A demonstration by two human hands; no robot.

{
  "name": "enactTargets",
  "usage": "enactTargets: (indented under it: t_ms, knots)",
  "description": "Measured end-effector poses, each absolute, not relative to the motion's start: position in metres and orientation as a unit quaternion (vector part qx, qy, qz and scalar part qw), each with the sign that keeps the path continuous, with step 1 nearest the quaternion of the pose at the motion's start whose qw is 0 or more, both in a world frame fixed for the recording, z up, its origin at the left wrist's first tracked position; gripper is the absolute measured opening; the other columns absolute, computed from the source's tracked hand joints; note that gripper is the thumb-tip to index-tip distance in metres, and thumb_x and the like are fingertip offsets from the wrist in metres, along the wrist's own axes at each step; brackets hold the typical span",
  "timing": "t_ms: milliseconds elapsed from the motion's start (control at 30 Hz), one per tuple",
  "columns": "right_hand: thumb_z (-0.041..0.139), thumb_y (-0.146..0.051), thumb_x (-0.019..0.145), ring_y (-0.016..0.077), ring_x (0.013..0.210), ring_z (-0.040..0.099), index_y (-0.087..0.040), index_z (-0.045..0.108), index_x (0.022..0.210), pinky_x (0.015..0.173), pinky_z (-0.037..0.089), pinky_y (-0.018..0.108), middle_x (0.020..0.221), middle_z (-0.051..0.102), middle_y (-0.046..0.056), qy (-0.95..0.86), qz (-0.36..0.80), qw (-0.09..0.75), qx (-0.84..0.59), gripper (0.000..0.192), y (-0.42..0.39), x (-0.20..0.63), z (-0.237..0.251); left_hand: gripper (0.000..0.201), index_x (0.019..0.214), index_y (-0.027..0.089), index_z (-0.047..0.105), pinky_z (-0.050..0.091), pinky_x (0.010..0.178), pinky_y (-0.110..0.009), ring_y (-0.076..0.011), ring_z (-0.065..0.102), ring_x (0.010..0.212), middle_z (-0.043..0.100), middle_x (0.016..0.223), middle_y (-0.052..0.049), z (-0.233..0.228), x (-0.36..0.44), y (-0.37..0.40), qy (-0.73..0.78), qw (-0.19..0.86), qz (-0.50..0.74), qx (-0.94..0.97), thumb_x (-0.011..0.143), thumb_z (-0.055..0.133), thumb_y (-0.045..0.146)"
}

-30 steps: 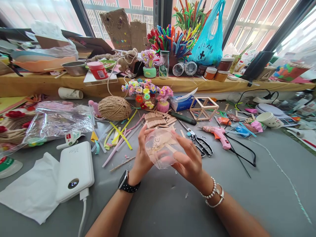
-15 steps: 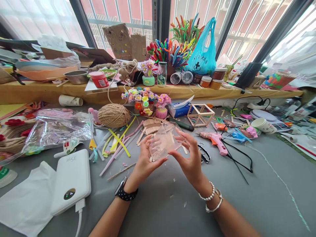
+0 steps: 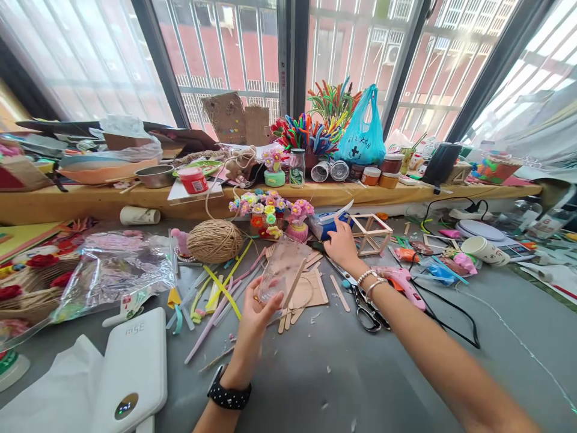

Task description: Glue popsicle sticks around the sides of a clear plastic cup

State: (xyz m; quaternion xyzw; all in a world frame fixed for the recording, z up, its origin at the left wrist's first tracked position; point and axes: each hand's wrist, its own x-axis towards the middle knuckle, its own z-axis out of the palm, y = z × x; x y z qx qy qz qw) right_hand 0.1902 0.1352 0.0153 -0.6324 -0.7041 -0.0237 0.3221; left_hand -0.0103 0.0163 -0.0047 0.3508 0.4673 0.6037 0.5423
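I see that the right hand has left the clear plastic cup. Half a second ago both hands were around this cup, in the middle of the grey table. Now the right arm is stretched far forward, and the hand lies beside the blue tissue pack and the small cube frame of wooden sticks. The fingers are curled down toward the table; whether they pinch something, I cannot tell, because the back of the hand hides them.

The left hand alone holds the cup now. It grips the cup from below with thumb and fingers pressed on the lower wall, and the cup is tilted, its open end pointing up and away from me. It is lifted above the flat wooden craft sticks that lie on the table. Something small and pale is inside the cup, but it is too blurred to name.

My judgement: the work has passed from shaping the cup with two hands to fetching another thing with the free hand.

Near the right wrist lie the steel scissors and the pink glue gun, both untouched. The ball of brown twine stands well to the left.
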Motion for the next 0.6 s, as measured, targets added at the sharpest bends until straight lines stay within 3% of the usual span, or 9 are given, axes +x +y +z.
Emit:
enactTargets:
  t_ms: [100, 200, 300, 400, 500, 600]
  knots:
    - [0.051, -0.008, 0.068, 0.0359, 0.124, 0.027, -0.009, 0.069, 0.083, 0.095, 0.033, 0.049, 0.140, 0.034, 0.013, -0.718, -0.042, 0.277, -0.637, 0.024, 0.154, 0.197, 0.025, 0.060, 0.106, 0.021, 0.046, 0.043, 0.060, -0.021, -0.0138, 0.060, 0.076, 0.061, 0.105, -0.007, -0.005, -0.010, 0.016, 0.461, 0.544, 0.609, 0.347, 0.055, 0.075, 0.034]
    - [0.050, -0.006, 0.067, 0.0360, 0.120, 0.033, -0.011, 0.069, 0.078, 0.091, 0.036, 0.048, 0.133, 0.044, 0.013, -0.724, -0.045, 0.249, -0.642, 0.022, 0.165, 0.200, 0.027, 0.059, 0.108, 0.021, 0.049, 0.043, 0.060, -0.021, -0.0138, 0.060, 0.075, 0.060, 0.106, -0.007, -0.005, -0.010, 0.015, 0.466, 0.539, 0.606, 0.352, 0.057, 0.074, 0.037]
    - [0.045, -0.005, 0.071, 0.0325, 0.116, 0.040, -0.010, 0.067, 0.090, 0.090, 0.038, 0.044, 0.123, 0.053, 0.016, -0.714, -0.051, 0.255, -0.650, 0.029, 0.175, 0.198, 0.030, 0.060, 0.111, 0.021, 0.050, 0.044, 0.061, -0.023, -0.0164, 0.060, 0.081, 0.060, 0.105, -0.007, -0.002, -0.012, 0.014, 0.467, 0.540, 0.605, 0.354, 0.059, 0.072, 0.042]
    - [0.035, -0.006, 0.078, 0.0283, 0.118, 0.040, -0.004, 0.055, 0.111, 0.096, 0.035, 0.040, 0.127, 0.047, 0.019, -0.687, -0.072, 0.301, -0.658, 0.038, 0.184, 0.196, 0.046, 0.059, 0.112, 0.018, 0.050, 0.045, 0.062, -0.023, -0.0181, 0.058, 0.089, 0.060, 0.107, -0.009, 0.000, -0.014, 0.013, 0.467, 0.544, 0.592, 0.367, 0.063, 0.069, 0.043]
    - [0.031, -0.012, 0.083, 0.0256, 0.127, 0.031, -0.001, 0.039, 0.124, 0.103, 0.028, 0.041, 0.136, 0.035, 0.020, -0.652, -0.099, 0.360, -0.660, 0.043, 0.190, 0.199, 0.077, 0.054, 0.109, 0.016, 0.051, 0.046, 0.059, -0.023, -0.0175, 0.058, 0.087, 0.061, 0.106, -0.010, 0.002, -0.014, 0.012, 0.463, 0.545, 0.596, 0.365, 0.067, 0.066, 0.045]
    - [0.049, -0.027, 0.079, 0.0261, 0.126, 0.032, -0.007, 0.040, 0.121, 0.105, 0.028, 0.042, 0.132, 0.038, 0.019, -0.643, -0.142, 0.489, -0.572, 0.048, 0.182, 0.206, 0.108, 0.047, 0.102, 0.016, 0.055, 0.044, 0.054, -0.021, -0.0163, 0.059, 0.081, 0.064, 0.103, -0.009, 0.002, -0.014, 0.012, 0.442, 0.562, 0.613, 0.335, 0.070, 0.060, 0.050]
